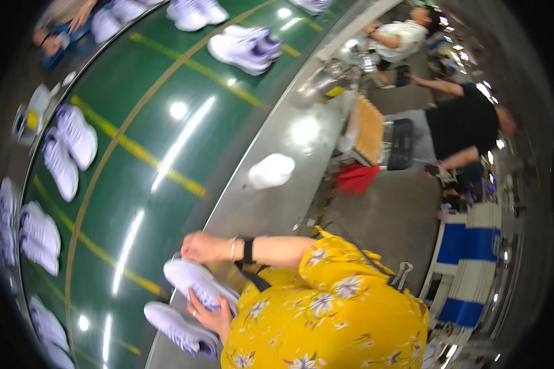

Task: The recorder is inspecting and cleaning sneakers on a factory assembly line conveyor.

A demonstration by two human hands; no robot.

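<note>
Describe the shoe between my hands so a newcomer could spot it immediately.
Start at the green surface and follow the metal ledge down to the yellow clothing. The pale shoe sits there between the right hand and left hand, unlike its twin, beyond the left hand.

Glossy green belt (pixel 135 178), shiny metal ledge (pixel 258 209)

Along the left, a conveyor belt (pixel 129 190), with sneaker pairs (pixel 79 136) lining its far edge and more toward its upper end. Immediately right of the belt, a tabletop (pixel 237 212), with a bundle (pixel 271 171) on it. Near the lower end, a sneaker (pixel 191 278) in the left grip (pixel 212 315), beside its toe the right grip (pixel 206 247), just below a second sneaker (pixel 173 323). Right of the tabletop, a cloth (pixel 356 178); farther right, a co-worker (pixel 461 126).
</note>
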